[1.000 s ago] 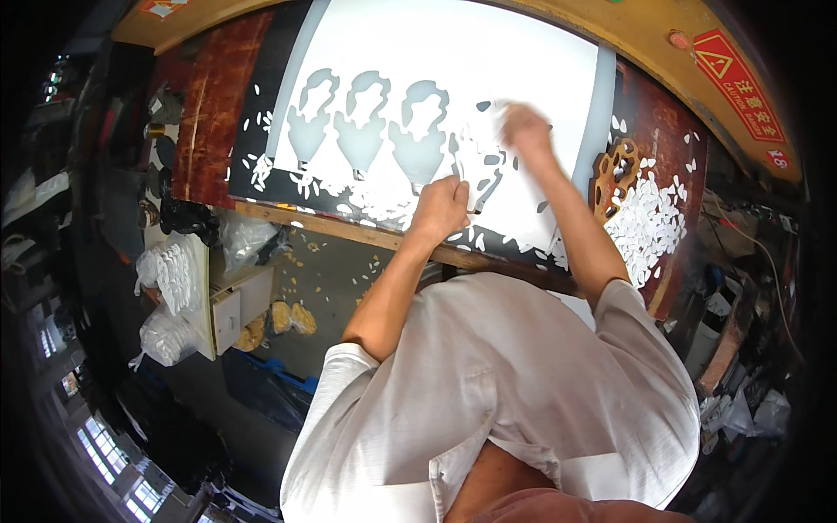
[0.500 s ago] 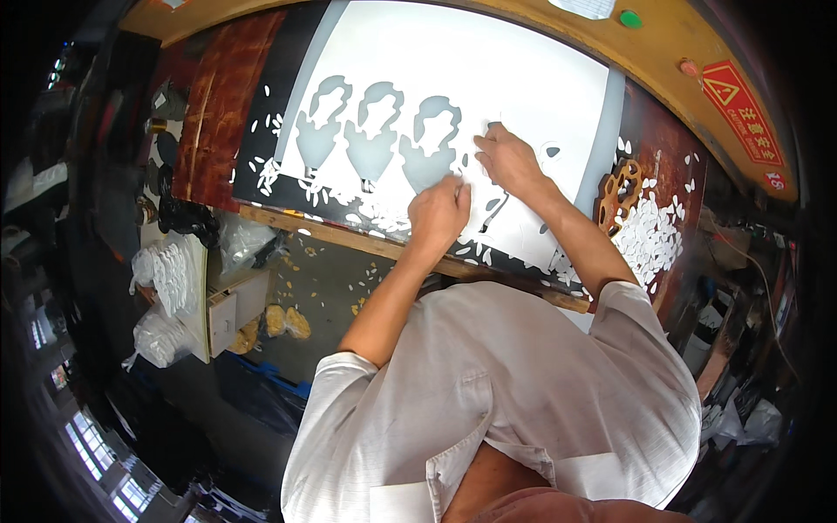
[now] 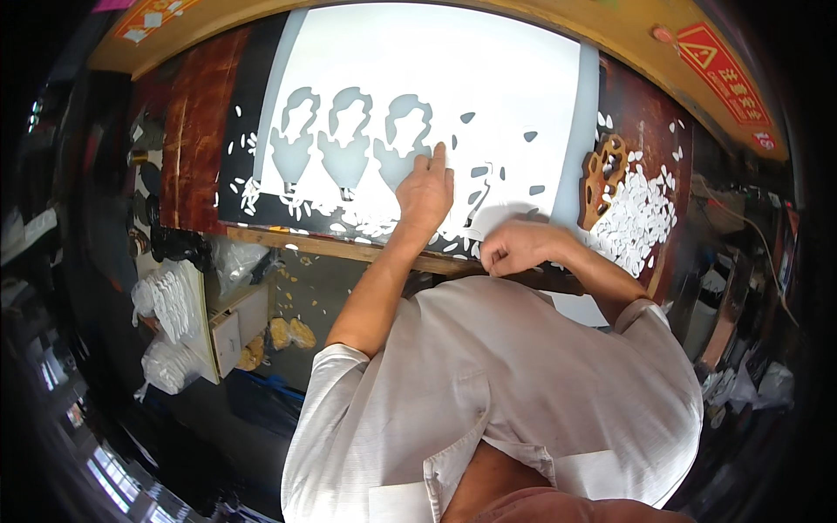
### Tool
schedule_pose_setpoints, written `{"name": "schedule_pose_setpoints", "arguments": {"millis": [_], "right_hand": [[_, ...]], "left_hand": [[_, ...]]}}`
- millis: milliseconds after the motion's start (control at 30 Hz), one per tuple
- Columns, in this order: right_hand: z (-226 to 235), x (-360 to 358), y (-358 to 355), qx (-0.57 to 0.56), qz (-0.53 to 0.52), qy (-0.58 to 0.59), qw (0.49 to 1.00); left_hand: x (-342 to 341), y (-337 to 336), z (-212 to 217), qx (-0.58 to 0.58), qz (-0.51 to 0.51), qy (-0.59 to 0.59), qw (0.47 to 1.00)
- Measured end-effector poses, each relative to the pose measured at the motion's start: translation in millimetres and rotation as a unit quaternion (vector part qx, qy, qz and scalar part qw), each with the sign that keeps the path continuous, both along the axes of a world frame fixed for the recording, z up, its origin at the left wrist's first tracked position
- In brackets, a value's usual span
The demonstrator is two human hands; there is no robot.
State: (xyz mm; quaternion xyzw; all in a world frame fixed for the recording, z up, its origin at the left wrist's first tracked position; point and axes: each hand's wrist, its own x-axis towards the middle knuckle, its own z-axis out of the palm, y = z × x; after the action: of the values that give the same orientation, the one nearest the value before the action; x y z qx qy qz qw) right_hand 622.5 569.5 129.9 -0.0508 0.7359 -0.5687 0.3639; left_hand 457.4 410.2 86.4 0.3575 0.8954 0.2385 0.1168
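Note:
A large white sheet lies on the worktable, with three cut-out openings in a row showing blue-grey beneath. My left hand rests on the sheet just right of the third opening, index finger stretched forward, the other fingers partly bent. Smaller holes dot the sheet to its right. At the table's front edge my right hand is curled closed, knuckles toward me. Right behind it a white flap rises with a shadow beside it; whether the fingers grip it is hidden.
A brown cutting die with holes stands right of the sheet, beside a heap of small white offcuts. More offcuts lie along the front edge. A yellow machine beam crosses behind. Plastic-wrapped stacks sit at lower left.
My right hand has come from the sheet's middle back toward me to the table's front edge. My left hand has moved up and slightly left, with its index finger now extended.

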Motion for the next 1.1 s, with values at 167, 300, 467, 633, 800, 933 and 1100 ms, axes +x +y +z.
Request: {"name": "schedule_pose_setpoints", "arguments": {"millis": [167,300,467,633,800,933,1100], "right_hand": [[1.9,14.5,32.4,0.196,-0.138,0.109,0.965],[-2.5,23.0,55.3,0.261,-0.341,0.173,0.886],[-16.3,29.7,46.8,0.263,-0.197,0.261,0.908],[-26.3,29.9,45.5,0.287,-0.165,0.257,0.908],[-27.3,24.4,55.9,0.249,-0.181,0.211,0.928],[-34.3,23.8,56.4,0.25,-0.183,0.201,0.929],[-47.6,15.6,47.2,0.308,-0.233,0.296,0.874]], "left_hand": [[26.7,-6.7,12.4,0.097,-0.009,0.023,0.995],[54.1,-5.9,21.0,0.115,-0.053,-0.117,0.985],[80.8,-8.1,30.2,-0.091,0.064,-0.548,0.829],[102.6,-21.0,13.0,0.185,0.229,-0.787,0.542],[114.3,-30.3,-13.8,0.318,0.236,-0.829,0.395],[122.7,-29.2,-18.7,0.332,0.206,-0.84,0.376],[124.7,-22.5,-13.1,0.291,0.236,-0.817,0.437]]}}
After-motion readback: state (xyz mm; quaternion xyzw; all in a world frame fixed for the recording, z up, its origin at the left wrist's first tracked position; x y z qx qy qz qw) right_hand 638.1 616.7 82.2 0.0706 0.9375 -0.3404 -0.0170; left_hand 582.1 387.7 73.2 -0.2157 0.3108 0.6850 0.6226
